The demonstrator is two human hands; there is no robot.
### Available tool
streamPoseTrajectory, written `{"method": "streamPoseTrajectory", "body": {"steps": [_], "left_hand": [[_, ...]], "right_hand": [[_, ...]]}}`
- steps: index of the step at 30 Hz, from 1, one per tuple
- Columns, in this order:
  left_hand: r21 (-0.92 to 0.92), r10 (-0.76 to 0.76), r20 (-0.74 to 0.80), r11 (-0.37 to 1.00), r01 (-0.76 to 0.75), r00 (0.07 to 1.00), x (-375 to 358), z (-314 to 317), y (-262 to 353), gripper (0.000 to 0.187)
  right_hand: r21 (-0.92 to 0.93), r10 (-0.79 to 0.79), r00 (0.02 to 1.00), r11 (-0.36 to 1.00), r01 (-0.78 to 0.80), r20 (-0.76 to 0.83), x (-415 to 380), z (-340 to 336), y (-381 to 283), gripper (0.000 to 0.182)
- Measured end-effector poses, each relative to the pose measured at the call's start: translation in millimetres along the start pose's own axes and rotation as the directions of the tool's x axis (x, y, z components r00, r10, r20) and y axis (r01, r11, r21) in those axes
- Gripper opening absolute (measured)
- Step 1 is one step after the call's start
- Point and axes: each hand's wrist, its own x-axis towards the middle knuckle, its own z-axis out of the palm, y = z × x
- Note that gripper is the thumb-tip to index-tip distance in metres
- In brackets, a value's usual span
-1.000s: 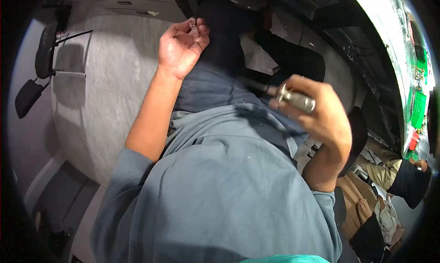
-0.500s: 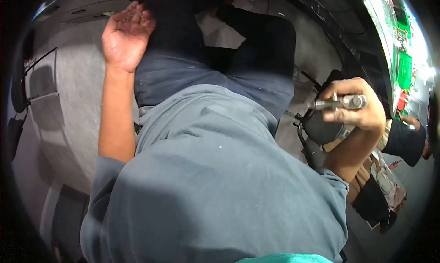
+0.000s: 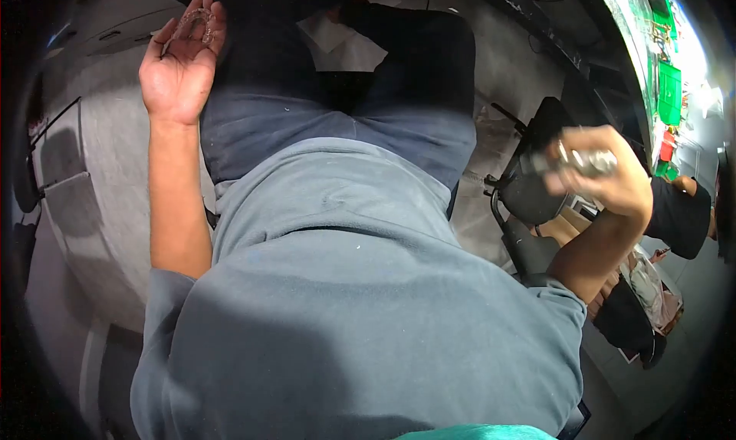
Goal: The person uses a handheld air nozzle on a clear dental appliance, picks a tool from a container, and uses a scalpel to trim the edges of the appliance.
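My left hand [image 3: 178,76] is palm up at the upper left, its fingers slightly curled around a clear, horseshoe-shaped dental aligner [image 3: 193,26] that lies against them. On the right, my right hand [image 3: 625,183] is closed around a silver metal hand tool [image 3: 596,162] with a narrow front end pointing left. Motion blurs the tool and fingers, so its exact kind is hard to make out. Between the two hands are my grey shirt and dark trousers, and the hands are far apart.
A black chair [image 3: 540,183] stands just beyond my right hand. Along the upper right runs a dark-edged workbench with a green bin [image 3: 669,93] and a red bin [image 3: 668,145]. Another person in dark clothing [image 3: 678,218] is at the far right, with someone else below.
My left hand has shifted left and up, and its fingers have opened somewhat, showing the aligner more clearly. My right hand has moved slightly right with the tool, now blurred.
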Motion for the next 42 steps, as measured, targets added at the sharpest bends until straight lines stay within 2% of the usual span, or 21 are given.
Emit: {"method": "streamPoseTrajectory", "body": {"steps": [1, 2, 4, 6, 8, 9, 10, 12, 14, 16, 18, 19, 22, 24, 26, 30, 32, 34, 36, 38, 42], "left_hand": [[-0.044, 0.016, -0.039, 0.999, -0.018, 0.999, -1.1, 0.1, 0.3, 0.055], [-0.084, 0.037, -0.080, 0.995, -0.044, 0.996, -3.9, 0.2, 1.5, 0.056], [-0.019, 0.113, -0.148, 0.993, -0.117, 0.983, -5.6, 1.7, 2.0, 0.057], [0.051, 0.188, -0.208, 0.982, -0.181, 0.960, -5.1, 5.2, 3.0, 0.058], [-0.097, 0.113, -0.151, 0.987, -0.129, 0.982, -3.6, 10.5, 0.9, 0.059], [-0.078, 0.133, -0.174, 0.986, -0.148, 0.976, -3.1, 13.8, -1.6, 0.059], [-0.071, 0.139, -0.177, 0.986, -0.153, 0.974, -3.4, 14.9, -2.1, 0.059], [-0.145, 0.135, -0.208, 0.975, -0.167, 0.969, -4.7, 13.7, -2.1, 0.051], [-0.120, 0.146, -0.233, 0.977, -0.178, 0.961, -7.2, 10.8, -1.3, 0.043], [-0.084, 0.162, -0.258, 0.978, -0.189, 0.953, -7.6, 1.9, 3.5, 0.037], [-0.123, 0.040, -0.114, 0.991, -0.054, 0.993, -10.8, -10.1, 11.6, 0.027], [-0.018, 0.149, -0.290, 0.987, -0.161, 0.945, -9.0, 0.1, 6.3, 0.027], [-0.068, 0.119, -0.260, 0.988, -0.141, 0.958, -9.6, 11.9, 4.8, 0.022], [-0.150, 0.080, -0.322, 0.979, -0.134, 0.943, -11.7, 15.7, 4.1, 0.017], [0.109, 0.178, -0.260, 0.982, -0.154, 0.949, -15.0, 8.3, 3.4, 0.016], [0.142, 0.208, -0.388, 0.976, -0.164, 0.898, -23.2, 9.8, 1.1, 0.015], [0.100, 0.151, -0.331, 0.987, -0.125, 0.931, -26.5, 14.4, 4.9, 0.014], [0.120, 0.084, -0.242, 0.991, -0.056, 0.967, -31.6, 13.0, 9.0, 0.014], [0.195, 0.086, -0.234, 0.980, -0.040, 0.968, -38.3, 8.5, 13.7, 0.015], [0.450, 0.230, -0.274, 0.889, -0.087, 0.934, -40.4, 8.2, 14.9, 0.017], [0.408, 0.236, -0.236, 0.904, -0.124, 0.943, -40.3, 16.3, 14.0, 0.026]], "right_hand": [[-0.021, -0.333, 0.875, 0.932, 0.363, 0.350, 10.0, -17.4, 2.5, 0.027], [0.353, -0.625, 0.717, 0.775, 0.524, 0.308, 20.4, -10.7, 19.0, 0.033], [0.523, -0.779, 0.621, 0.567, 0.636, 0.089, 29.3, 3.7, 25.5, 0.035], [0.242, -0.725, 0.659, 0.688, 0.684, 0.201, 36.3, -1.7, 15.2, 0.044], [-0.087, -0.465, 0.882, 0.884, 0.459, -0.074, 35.1, 22.7, -13.1, 0.044], [0.059, -0.359, 0.932, 0.931, 0.361, -0.043, 39.6, 34.4, -19.3, 0.045], [0.076, -0.546, 0.832, 0.837, 0.541, 0.096, 55.8, 33.8, -21.0, 0.038], [-0.048, -0.590, 0.807, 0.806, 0.589, 0.000, 69.6, 59.4, -33.5, 0.030], [-0.153, -0.466, 0.859, 0.884, 0.442, -0.210, 85.0, 89.3, -47.8, 0.024], [0.204, -0.527, 0.848, 0.838, 0.507, 0.056, 104.0, 95.0, -45.1, 0.030], [0.010, -0.567, 0.821, 0.823, 0.568, 0.067, 114.0, 108.1, -60.5, 0.028], [-0.047, -0.588, 0.809, 0.808, 0.587, 0.013, 118.8, 118.8, -68.0, 0.028], [0.085, -0.711, 0.683, 0.700, 0.709, 0.167, 135.8, 131.8, -81.9, 0.028], [-0.090, -0.592, 0.804, 0.805, 0.587, -0.058, 133.3, 143.7, -94.5, 0.025], [-0.113, -0.560, 0.800, 0.828, 0.549, -0.217, 137.6, 148.5, -100.0, 0.026], [0.087, -0.639, 0.767, 0.762, 0.642, -0.061, 145.4, 148.2, -89.0, 0.026], [-0.066, -0.580, 0.744, 0.801, 0.595, -0.333, 144.4, 156.9, -89.9, 0.025], [0.088, -0.538, 0.720, 0.772, 0.630, -0.438, 138.3, 156.2, -97.8, 0.020], [0.095, -0.535, 0.700, 0.759, 0.644, -0.473, 135.9, 156.0, -98.2, 0.017], [0.163, -0.561, 0.714, 0.727, 0.667, -0.419, 132.7, 153.7, -95.2, 0.017], [-0.145, -0.505, 0.808, 0.863, 0.484, -0.305, 117.0, 151.0, -94.0, 0.019]]}}
